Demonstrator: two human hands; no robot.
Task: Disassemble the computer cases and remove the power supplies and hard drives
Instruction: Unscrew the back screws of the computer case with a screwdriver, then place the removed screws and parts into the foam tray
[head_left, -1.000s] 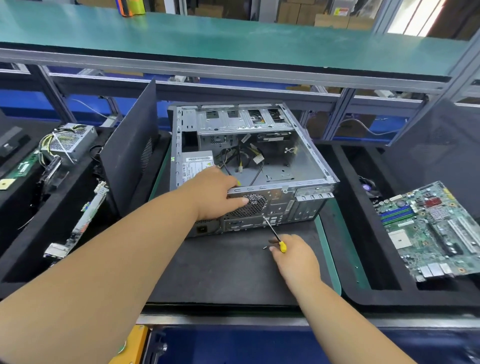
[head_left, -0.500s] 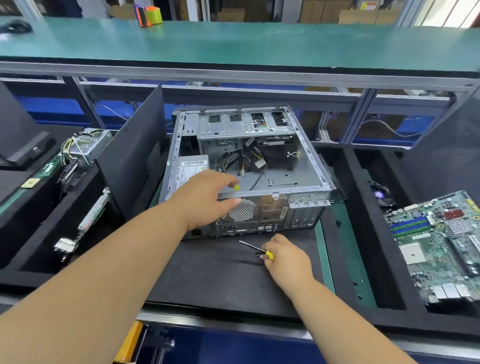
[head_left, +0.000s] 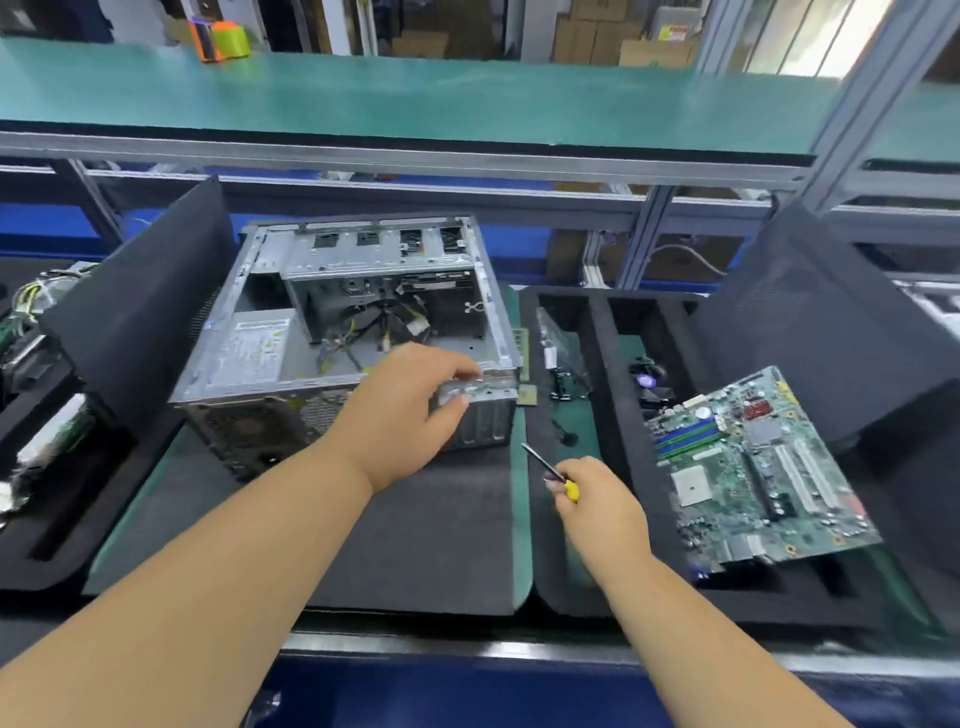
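There is just one camera, worn on the person's head. It looks forward and down at the workbench (head_left: 415, 545) from close above its near edge. The far shelf (head_left: 415, 98) fills the top, and both forearms reach in from below.

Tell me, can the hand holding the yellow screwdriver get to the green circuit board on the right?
Probably yes. The right hand sits just beside the green circuit board, with nothing between them, only a low black foam tray wall. But it grips the yellow-handled screwdriver, so grabbing would be awkward.

Grey case (head_left: 249, 364); green motherboard (head_left: 753, 467); yellow-handled screwdriver (head_left: 570, 490); black foam mat (head_left: 415, 540).
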